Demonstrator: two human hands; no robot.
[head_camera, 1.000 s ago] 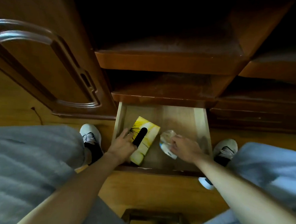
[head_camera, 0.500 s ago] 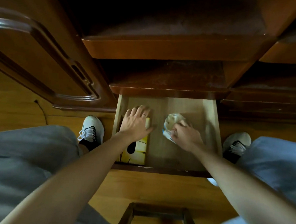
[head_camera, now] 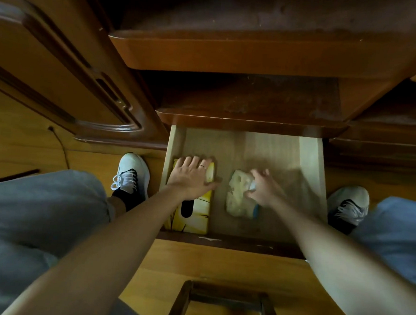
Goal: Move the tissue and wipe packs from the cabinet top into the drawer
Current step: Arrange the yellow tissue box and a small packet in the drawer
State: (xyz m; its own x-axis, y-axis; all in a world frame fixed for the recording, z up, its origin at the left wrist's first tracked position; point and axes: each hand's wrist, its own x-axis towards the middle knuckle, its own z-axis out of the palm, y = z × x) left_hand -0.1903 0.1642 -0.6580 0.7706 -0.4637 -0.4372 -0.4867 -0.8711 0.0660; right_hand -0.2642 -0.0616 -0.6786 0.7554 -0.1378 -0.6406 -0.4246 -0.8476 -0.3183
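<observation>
The light wooden drawer (head_camera: 310,163) is pulled open below the dark cabinet shelves. A yellow tissue box (head_camera: 198,215) with a dark oval slot lies flat along the drawer's left side. My left hand (head_camera: 191,178) presses on its far end with straight fingers. To the right, a pale wipe pack (head_camera: 237,198) with a blue edge lies on the drawer floor. My right hand (head_camera: 263,187), blurred by motion, grips the pack's upper right edge with curled fingers.
An open cabinet door (head_camera: 61,63) juts out at the left. Two cabinet shelves (head_camera: 254,99) overhang the drawer's back. My white shoes (head_camera: 133,172) (head_camera: 348,202) flank the drawer. A dark wooden stool frame (head_camera: 220,304) stands on the wooden floor before it.
The tissue box has gone from tilted to flat against the left wall, with my left hand now spread on it. My right hand has brought the wipe pack down onto the drawer floor.
</observation>
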